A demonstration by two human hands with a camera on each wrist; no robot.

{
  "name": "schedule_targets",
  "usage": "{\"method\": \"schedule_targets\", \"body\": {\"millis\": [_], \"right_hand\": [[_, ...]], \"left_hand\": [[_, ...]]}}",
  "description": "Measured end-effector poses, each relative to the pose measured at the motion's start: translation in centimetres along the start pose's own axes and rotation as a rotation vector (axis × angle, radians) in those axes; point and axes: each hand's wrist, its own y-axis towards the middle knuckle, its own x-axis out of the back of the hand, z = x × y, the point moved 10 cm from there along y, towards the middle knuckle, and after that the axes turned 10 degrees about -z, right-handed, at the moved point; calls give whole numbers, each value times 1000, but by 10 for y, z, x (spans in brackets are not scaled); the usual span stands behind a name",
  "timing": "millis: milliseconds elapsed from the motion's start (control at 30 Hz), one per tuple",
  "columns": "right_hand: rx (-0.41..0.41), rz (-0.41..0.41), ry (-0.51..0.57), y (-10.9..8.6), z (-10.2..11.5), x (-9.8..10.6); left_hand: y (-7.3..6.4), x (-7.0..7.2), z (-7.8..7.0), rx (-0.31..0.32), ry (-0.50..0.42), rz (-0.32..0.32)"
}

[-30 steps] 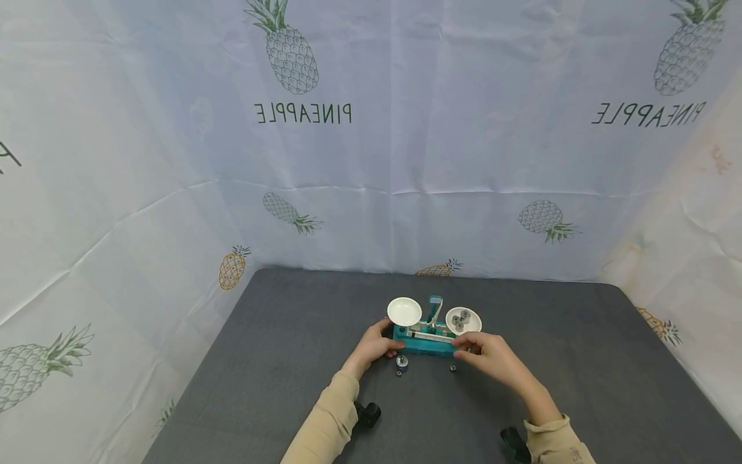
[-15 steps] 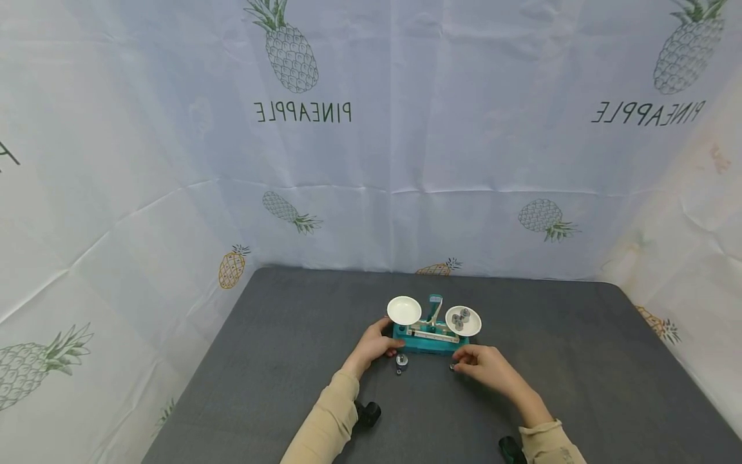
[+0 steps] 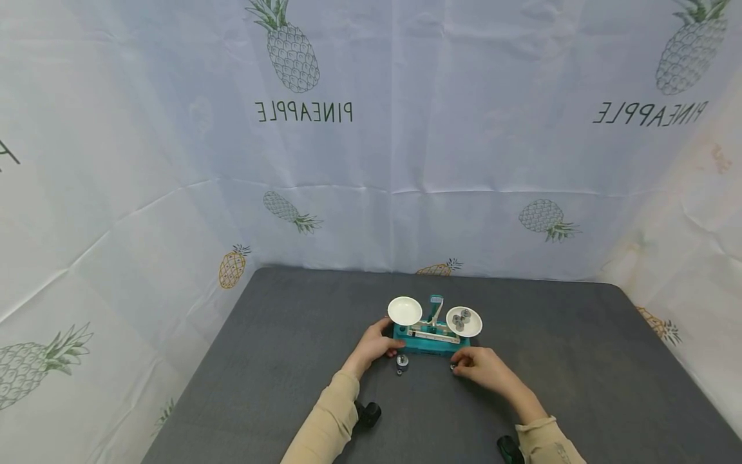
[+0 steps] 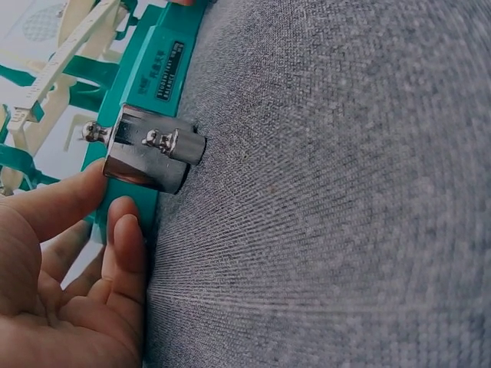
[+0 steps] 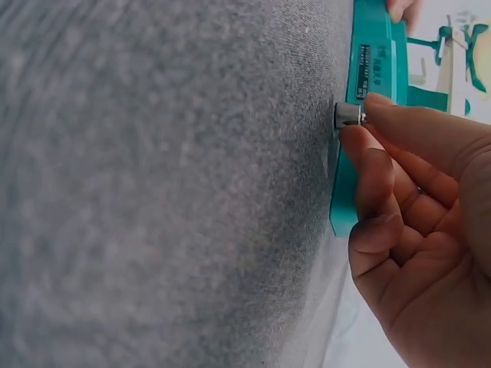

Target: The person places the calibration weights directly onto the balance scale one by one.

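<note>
A teal balance scale [image 3: 431,346] with two white pans stands on the dark table. My left hand [image 3: 373,345] grips the left end of its base, thumb in front and fingers around the end. The left pan [image 3: 404,311] is bare, while the right pan [image 3: 473,326] carries several small metal weights [image 3: 460,318]. In front of the scale, my right hand [image 3: 485,369] pinches a small metal weight [image 5: 347,115] by its knob between thumb and index finger, low over the cloth. Near my left thumb stand a large metal weight [image 4: 146,153] and a smaller weight [image 4: 186,146].
A grey cloth covers the table [image 3: 278,361]. Beyond its back edge hangs a white curtain [image 3: 464,148] printed with pineapples. Black wrist devices [image 3: 368,414] show at both forearms.
My right hand has come down from the front right of the scale's base toward me and taken hold of the small weight on the table. The left hand stays on the scale.
</note>
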Motion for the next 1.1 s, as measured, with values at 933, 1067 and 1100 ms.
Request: {"method": "schedule_targets", "body": {"millis": [933,1067,1100], "right_hand": [[34,8,-25,0,4,-1],[48,-3,-34,-1,7,2],[46,-5,-36,-1,7,3]], "left_hand": [[-27,7,-41,-28,8,2],[-29,8,-44,-32,2,-1],[-26,7,-41,-32,0,-1]]}}
